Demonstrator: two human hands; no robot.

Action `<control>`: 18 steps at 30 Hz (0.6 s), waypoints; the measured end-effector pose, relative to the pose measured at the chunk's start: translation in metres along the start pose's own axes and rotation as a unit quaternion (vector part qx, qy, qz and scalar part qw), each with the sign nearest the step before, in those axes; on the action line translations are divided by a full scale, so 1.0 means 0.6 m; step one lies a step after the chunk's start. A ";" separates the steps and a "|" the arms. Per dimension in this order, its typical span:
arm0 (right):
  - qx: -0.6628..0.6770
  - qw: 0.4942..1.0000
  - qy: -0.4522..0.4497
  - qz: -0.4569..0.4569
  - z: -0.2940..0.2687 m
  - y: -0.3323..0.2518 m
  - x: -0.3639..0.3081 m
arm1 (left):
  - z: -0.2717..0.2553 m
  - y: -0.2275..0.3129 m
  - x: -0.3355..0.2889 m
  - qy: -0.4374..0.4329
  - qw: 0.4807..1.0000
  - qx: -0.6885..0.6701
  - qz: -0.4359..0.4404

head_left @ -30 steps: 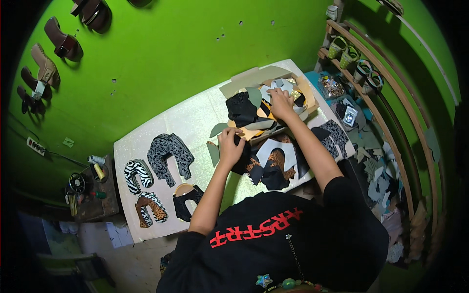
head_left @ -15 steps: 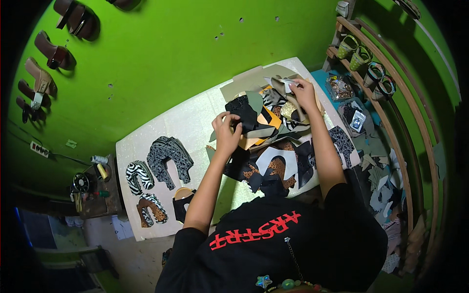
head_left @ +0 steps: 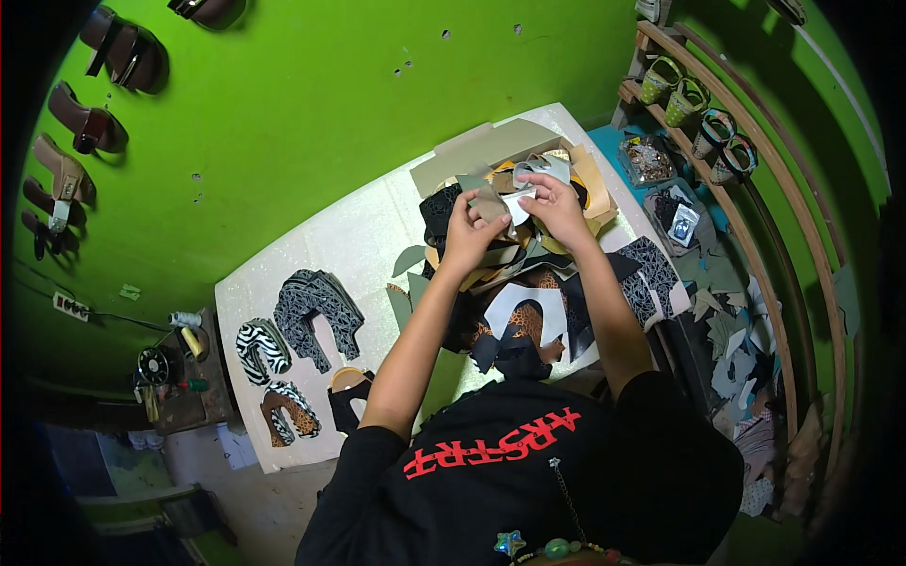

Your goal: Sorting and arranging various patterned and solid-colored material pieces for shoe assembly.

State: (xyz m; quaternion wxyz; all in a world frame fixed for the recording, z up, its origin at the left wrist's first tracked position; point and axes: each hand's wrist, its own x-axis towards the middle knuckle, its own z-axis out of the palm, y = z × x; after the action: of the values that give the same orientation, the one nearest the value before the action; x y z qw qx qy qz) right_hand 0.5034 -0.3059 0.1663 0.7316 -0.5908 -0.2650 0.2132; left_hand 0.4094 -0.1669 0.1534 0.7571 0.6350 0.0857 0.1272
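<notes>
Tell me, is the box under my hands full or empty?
Full: cut pieces are heaped inside the box, hiding its bottom.

Thin material [head_left: 493, 206], taupe at left, white at right, is held between the hands [head_left: 469, 236].

- A small workshop, seemingly for footwear
- Sandals [head_left: 83, 121] hang on the green wall [head_left: 302, 123]
- Stacks of cut pieces [head_left: 311, 307] lie on the table [head_left: 368, 222]
- Spools [head_left: 192, 341] sit on a side bench [head_left: 184, 410]
- Scraps [head_left: 731, 349] pile beside a rack [head_left: 653, 36]
</notes>
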 end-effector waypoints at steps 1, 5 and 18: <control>-0.002 1.000 0.009 -0.010 0.001 0.006 -0.004 | 0.001 0.004 -0.006 0.005 0.999 -0.039 0.007; -0.094 0.994 -0.006 -0.058 0.036 0.006 -0.027 | -0.032 0.000 -0.033 -0.044 0.989 -0.052 -0.133; -0.101 0.962 0.145 -0.208 0.092 0.017 -0.049 | -0.075 0.032 -0.095 0.009 0.971 -0.217 -0.097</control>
State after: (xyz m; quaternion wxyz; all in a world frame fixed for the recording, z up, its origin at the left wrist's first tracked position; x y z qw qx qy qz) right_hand 0.4452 -0.2806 0.1613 0.7266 -0.6184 -0.2933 -0.0592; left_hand 0.3403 -0.1388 0.1626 0.8845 0.4435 0.1238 0.0745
